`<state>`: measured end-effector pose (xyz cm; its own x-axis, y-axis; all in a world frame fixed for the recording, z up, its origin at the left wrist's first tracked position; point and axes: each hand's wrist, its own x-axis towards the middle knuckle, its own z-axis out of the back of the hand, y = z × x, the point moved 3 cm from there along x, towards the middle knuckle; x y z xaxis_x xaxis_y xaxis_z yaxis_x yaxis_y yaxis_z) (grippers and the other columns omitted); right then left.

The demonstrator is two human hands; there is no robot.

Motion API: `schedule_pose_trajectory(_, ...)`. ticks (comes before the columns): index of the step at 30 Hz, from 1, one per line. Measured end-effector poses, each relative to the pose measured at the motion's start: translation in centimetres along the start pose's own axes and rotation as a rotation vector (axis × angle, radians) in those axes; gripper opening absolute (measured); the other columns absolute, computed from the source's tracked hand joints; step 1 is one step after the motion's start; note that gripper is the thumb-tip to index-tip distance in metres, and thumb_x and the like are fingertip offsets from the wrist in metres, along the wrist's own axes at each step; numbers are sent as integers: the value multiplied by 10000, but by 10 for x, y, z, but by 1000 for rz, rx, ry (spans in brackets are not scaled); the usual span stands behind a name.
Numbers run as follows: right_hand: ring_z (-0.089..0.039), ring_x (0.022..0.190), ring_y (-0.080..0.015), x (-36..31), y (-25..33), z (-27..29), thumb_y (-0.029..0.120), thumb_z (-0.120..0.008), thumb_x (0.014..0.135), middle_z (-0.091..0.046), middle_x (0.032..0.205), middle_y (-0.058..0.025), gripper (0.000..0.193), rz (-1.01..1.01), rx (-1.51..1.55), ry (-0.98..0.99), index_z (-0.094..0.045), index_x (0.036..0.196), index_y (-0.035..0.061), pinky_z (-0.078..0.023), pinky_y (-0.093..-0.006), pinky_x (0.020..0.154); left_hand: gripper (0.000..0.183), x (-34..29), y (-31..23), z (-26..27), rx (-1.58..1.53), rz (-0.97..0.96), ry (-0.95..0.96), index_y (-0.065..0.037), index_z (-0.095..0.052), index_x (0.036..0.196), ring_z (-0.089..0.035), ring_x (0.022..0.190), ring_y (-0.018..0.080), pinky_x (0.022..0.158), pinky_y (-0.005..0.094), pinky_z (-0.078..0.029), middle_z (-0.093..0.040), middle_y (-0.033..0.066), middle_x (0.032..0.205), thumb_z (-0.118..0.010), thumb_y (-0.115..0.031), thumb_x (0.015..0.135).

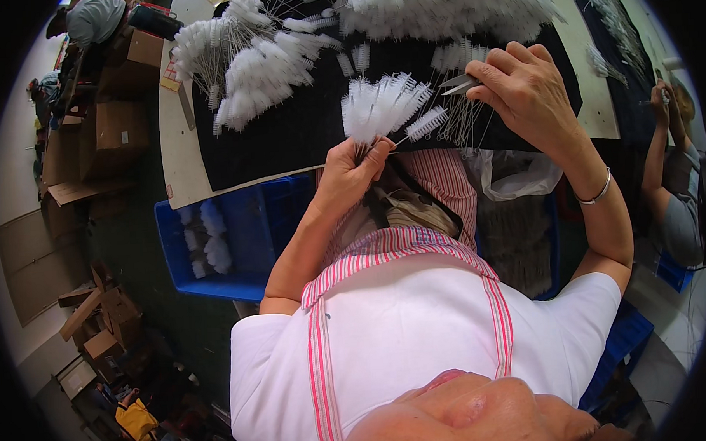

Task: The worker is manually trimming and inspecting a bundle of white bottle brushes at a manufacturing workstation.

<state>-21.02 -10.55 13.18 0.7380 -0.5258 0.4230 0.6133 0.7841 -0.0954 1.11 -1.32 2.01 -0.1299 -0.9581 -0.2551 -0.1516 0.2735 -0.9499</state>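
Note:
My left hand (350,168) is closed around the wire stems of a fanned bunch of white bristle brushes (382,107), bristle ends pointing away from me. One brush (426,125) sticks out to the right of the fan, its stem reaching the left fingertips. In my right hand (526,91) is a pair of small scissors (461,84), blades apart and pointing left, just above the single brush. Beneath the right hand lie brushes with thin looped wire stems (468,125) on the black cloth (280,149). Two loose brushes (354,61) lie beyond the bunch.
Large heaps of white brushes (266,68) cover the table's far and left parts. A blue bin (254,280) holding brushes stands below the table's left edge. A white plastic bag (519,180) hangs at the right. Cardboard boxes (117,139) stand far left; a co-worker (674,186) sits far right.

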Motion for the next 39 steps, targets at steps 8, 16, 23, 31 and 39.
schedule_pose_trajectory(8, -516, 719, -143, 6, 3, 0, 376, -593, 808, -561, 722, 20, 270, 33, -38, 16, -655, 860, 118, -356, -296, 680, 173, -2, 3, 7, 379, -92, -75, 23, -647, 864, -473, 544, 50, 496, 219, -389, -569, 16, 591, -623, -149, 862)
schedule_pose_trajectory(16, -533, 725, -146, 8, 8, -3, 371, -600, 795, -577, 719, 22, 254, 40, -12, 72, -661, 808, 125, -359, -300, 684, 219, -5, -4, 6, 519, -249, -96, -22, -630, 1022, -590, 630, 92, 592, 244, -462, -671, 98, 761, -619, -41, 804)
schedule_pose_trajectory(23, -539, 733, -144, 8, 6, -5, 371, -588, 806, -580, 723, 22, 252, 31, 16, 96, -663, 810, 131, -362, -300, 686, 236, -4, -3, 8, 592, -356, -115, -20, -624, 993, -596, 566, 160, 566, 255, -453, -639, 124, 712, -623, -13, 758)
schedule_pose_trajectory(31, -545, 726, -148, 7, 7, -8, 373, -585, 812, -578, 707, 20, 255, 28, 12, 120, -664, 767, 135, -370, -302, 695, 241, -6, -3, 8, 589, -363, -117, -15, -621, 997, -601, 577, 163, 574, 255, -460, -644, 121, 716, -620, -10, 756)
schedule_pose_trajectory(39, -549, 747, -146, 4, 7, -13, 359, -600, 805, -585, 716, 16, 237, 24, 11, 102, -660, 760, 135, -379, -307, 718, 244, -5, 3, 10, 561, -379, -119, -19, -627, 985, -608, 580, 164, 566, 257, -461, -641, 115, 704, -604, 12, 744)
